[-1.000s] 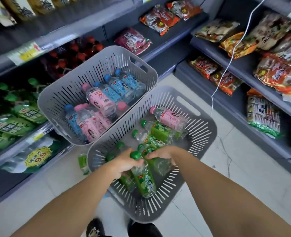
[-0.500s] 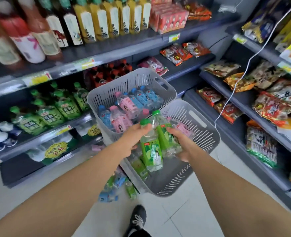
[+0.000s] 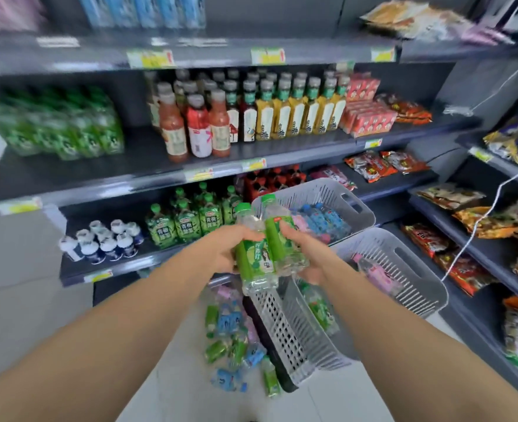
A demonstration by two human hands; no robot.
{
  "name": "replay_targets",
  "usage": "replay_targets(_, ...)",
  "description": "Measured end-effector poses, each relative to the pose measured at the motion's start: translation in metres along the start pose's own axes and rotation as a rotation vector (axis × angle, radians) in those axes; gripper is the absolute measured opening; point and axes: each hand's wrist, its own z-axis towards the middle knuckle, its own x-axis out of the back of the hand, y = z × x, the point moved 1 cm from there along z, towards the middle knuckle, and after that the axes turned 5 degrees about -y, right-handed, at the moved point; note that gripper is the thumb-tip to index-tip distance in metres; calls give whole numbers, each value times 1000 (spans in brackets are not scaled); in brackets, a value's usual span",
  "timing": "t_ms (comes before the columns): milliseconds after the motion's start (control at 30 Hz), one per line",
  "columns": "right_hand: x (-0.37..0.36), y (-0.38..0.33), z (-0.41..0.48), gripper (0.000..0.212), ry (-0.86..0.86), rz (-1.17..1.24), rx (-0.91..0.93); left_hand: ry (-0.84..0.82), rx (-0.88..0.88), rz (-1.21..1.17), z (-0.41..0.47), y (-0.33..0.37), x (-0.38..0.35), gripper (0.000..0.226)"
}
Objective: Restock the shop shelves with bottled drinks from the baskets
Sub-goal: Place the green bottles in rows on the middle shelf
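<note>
So a second ago both hands were down in the near basket grabbing green tea, and now they're up and out of it. The left hand is wrapped round the left bottle and the right hand round the right bottle. Both bottles are roughly upright, green caps up, touching side by side dead centre. Half a second back they hung over the near basket. Now they sit higher, in front of the far basket. The head has tipped up too, so more shelf levels show at 12 o'clock than before.

Around them: the matching green row stands on the shelf at 10 o'clock from the hands, with white-capped minis further out at 9. Juice bottles and yellow teas are one level up, at 11 to 12. The far basket at 1 o'clock holds blue bottles, and the near basket at 4 has a pink bottle in it. A loose pile of bottles lies on the floor at 6, just left of the baskets. Snack packs fill the racks at 3, with a white cable hanging across them. From this angle the held bottles and the far basket's corner cover the right end of the green row.
</note>
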Motion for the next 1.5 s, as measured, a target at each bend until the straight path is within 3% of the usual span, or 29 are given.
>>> replay_targets(33,-11,-5,4,103,-9,-40,-11,42,-27,15,-6,4,12,24)
replay_targets(133,-46,-23,23,75,-141,-75,-1,136,-123,-16,-21,16,48,41)
replay_targets(233,-82,-42,45,68,-138,-178,85,299,-242,-70,-32,26,88,60)
replay_targets(433,-150,-55,84,55,-207,-352,208,491,-415,-135,-54,37,159,55)
replay_targets(567,-194,-60,107,66,-208,-414,239,576,-487,-154,-65,44,203,57)
replay_targets(700,-244,-67,133,49,-234,-442,289,638,-521,-121,-68,53,256,54)
replay_targets(900,-321,-81,185,50,-218,-435,355,716,-551,-73,-67,76,346,63)
replay_targets(1067,-377,-85,233,75,-205,-443,394,729,-567,-51,-65,98,412,51)
replay_targets(1500,-470,-92,332,77,-238,-651,501,811,-552,-91,-47,123,511,69)
